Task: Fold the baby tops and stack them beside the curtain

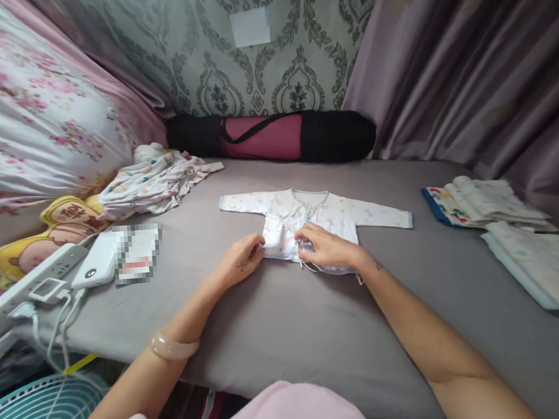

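A small white baby shirt [308,214] with pale blue trim lies spread on the grey sheet, both sleeves stretched out sideways. My left hand [244,258] pinches the lower left edge of its front. My right hand [327,247] has its fingers closed on the front panel near the middle of the hem. Thin white ties hang below the right hand at the hem. The fingertips of the right hand are partly hidden by the hand itself.
A pile of printed cloth [156,183] and a yellow cartoon cushion [37,242] lie left, near a power strip [40,277] and a white power bank [102,260]. Folded clothes [494,204] lie right. A long black and maroon bag [265,137] lies along the wall.
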Tool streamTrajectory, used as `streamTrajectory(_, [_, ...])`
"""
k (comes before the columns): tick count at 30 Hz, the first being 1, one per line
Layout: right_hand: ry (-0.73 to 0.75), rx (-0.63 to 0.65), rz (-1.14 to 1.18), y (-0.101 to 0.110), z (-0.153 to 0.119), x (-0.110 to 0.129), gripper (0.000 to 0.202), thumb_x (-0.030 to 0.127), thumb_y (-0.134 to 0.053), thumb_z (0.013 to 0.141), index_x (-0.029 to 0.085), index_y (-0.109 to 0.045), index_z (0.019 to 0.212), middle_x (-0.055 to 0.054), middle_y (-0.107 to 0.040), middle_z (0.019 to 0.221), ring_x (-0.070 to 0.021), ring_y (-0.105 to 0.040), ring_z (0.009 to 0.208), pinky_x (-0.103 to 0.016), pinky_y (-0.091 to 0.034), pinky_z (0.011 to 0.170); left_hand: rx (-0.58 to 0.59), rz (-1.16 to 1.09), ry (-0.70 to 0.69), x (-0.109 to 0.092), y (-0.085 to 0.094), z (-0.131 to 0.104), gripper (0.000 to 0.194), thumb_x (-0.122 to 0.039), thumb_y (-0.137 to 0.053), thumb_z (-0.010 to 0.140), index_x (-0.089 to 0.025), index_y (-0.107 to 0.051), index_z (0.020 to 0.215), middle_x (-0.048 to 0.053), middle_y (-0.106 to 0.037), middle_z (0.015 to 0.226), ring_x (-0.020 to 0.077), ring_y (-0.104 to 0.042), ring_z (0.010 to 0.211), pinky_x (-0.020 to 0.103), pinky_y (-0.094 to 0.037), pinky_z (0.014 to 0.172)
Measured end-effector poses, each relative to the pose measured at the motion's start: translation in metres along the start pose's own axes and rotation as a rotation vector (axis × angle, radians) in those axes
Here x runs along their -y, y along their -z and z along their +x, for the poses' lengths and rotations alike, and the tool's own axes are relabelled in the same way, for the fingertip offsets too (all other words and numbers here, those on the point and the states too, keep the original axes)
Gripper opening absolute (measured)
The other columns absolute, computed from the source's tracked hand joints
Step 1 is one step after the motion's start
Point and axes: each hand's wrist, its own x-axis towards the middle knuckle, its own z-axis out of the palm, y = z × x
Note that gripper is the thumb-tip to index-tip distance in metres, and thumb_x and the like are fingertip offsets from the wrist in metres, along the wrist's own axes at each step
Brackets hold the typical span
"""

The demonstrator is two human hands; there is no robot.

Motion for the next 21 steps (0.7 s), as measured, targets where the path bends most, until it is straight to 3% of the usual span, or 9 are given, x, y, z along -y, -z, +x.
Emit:
streamTrajectory(3, [-0.197, -0.102, -0.03, 0.014, -0.005, -0.002, 0.019, 0.029, -0.055, 0.085, 0.019, -0.06, 0.1, -0.004, -0.063, 0.101, -0.0155, -0.059, 0.084, -0.024, -0.041, 0.074, 0.035, 0.058, -0.018, -0.005, 0.009, -0.004, 0.019, -0.029, -0.049, 0.087, -0.02, -0.061, 0.099, 0.006, -0.059, 0.093, 0.0166, -0.057, 0.079, 0.028, -0.046, 0.072])
streamTrajectory(5, [-0.333, -0.138, -0.09, 0.021, -0.007, -0.001, 0.012, 0.028, -0.052, 0.086, 0.019, -0.061, 0.087, -0.003, -0.066, 0.085, -0.0159, -0.059, 0.077, -0.024, -0.038, 0.067, -0.007, 0.11, -0.058, -0.016, 0.015, -0.002, 0.024, -0.031, -0.052, 0.087, -0.02, -0.061, 0.106, 0.009, -0.058, 0.102, 0.02, -0.057, 0.089, 0.032, -0.047, 0.08])
streamTrajectory(8, [-0.405, -0.059, -0.128, 0.02, -0.008, 0.005, 0.018, 0.03, -0.052, 0.085, 0.02, -0.059, 0.072, -0.003, -0.066, 0.075, -0.0173, -0.06, 0.073, -0.026, -0.034, 0.061, -0.068, 0.147, -0.149, -0.04, 0.015, 0.011, 0.023, -0.029, -0.05, 0.089, -0.02, -0.061, 0.107, 0.009, -0.06, 0.105, 0.0218, -0.056, 0.096, 0.035, -0.045, 0.087])
streamTrajectory(12, [-0.448, 0.011, -0.178, 0.006, -0.007, 0.02, 0.024, 0.044, -0.057, 0.083, 0.02, -0.062, 0.08, -0.008, -0.07, 0.084, -0.0216, -0.063, 0.078, -0.027, -0.035, 0.061, 0.058, 0.175, -0.21, -0.069, -0.002, 0.036, 0.016, -0.025, -0.048, 0.091, -0.02, -0.063, 0.093, 0.007, -0.065, 0.092, 0.0201, -0.058, 0.088, 0.032, -0.044, 0.082])
streamTrajectory(16, [-0.464, 0.022, -0.245, -0.003, -0.007, 0.025, 0.023, 0.039, -0.058, 0.08, 0.019, -0.063, 0.092, -0.012, -0.07, 0.092, -0.0251, -0.065, 0.083, -0.029, -0.038, 0.063, 0.13, 0.322, -0.039, -0.08, -0.021, 0.048, 0.014, -0.03, -0.057, 0.087, -0.018, -0.061, 0.094, 0.008, -0.067, 0.09, 0.0232, -0.061, 0.088, 0.033, -0.044, 0.078])
streamTrajectory(21, [-0.456, 0.0, -0.091, 0.002, -0.005, 0.01, 0.009, 0.023, -0.056, 0.075, 0.018, -0.061, 0.07, -0.008, -0.068, 0.072, -0.0204, -0.064, 0.068, -0.026, -0.038, 0.057, 0.135, 0.379, 0.103, -0.079, -0.029, 0.048, 0.026, -0.042, -0.06, 0.085, -0.017, -0.06, 0.092, 0.011, -0.067, 0.091, 0.0254, -0.062, 0.087, 0.032, -0.044, 0.073])
